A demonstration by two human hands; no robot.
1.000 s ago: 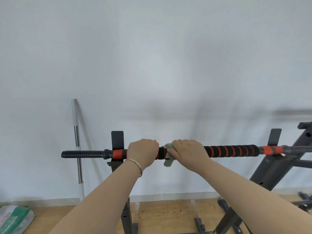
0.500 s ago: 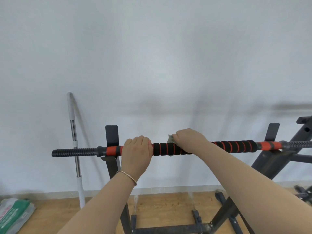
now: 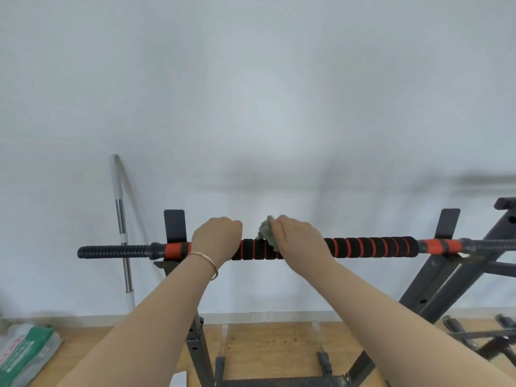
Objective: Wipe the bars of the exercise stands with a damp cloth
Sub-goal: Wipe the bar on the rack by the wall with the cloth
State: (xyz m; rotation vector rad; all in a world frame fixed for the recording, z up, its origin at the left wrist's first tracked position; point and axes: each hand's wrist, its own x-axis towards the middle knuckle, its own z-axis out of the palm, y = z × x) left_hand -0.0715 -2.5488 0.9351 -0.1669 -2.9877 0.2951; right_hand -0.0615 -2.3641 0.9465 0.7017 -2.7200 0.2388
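The bar (image 3: 371,247) lies flat across the view & rests on 2 dark stand posts, the left post (image 3: 174,224) & the right post (image 3: 448,223). It has black & red foam rings in the middle, plain red bits by the posts & black bumpy ends.

The L hand (image 3: 216,238) is wrapped tight round the bar, knuckles up, just right of the left post. Its fingers curl over the top & go down the far side, so the tips are hidden. A thin bracelet (image 3: 208,261) sits on that wrist.

The R hand (image 3: 300,240) is on the bar too, near the L hand, w/ a small bit of foam showing between them. It's curled over a grey-green cloth (image 3: 265,230) & holds it on the bar. The cloth sticks up by the thumb side & touches the foam. Most of it is hidden under the hand.

Behind, a silver & white pole (image 3: 121,219) leans on the white wall (image 3: 251,107). A green & white bag (image 3: 25,350) lies on the wood floor (image 3: 265,339) at the bottom left. More dark frame bars (image 3: 435,283) are at the far right
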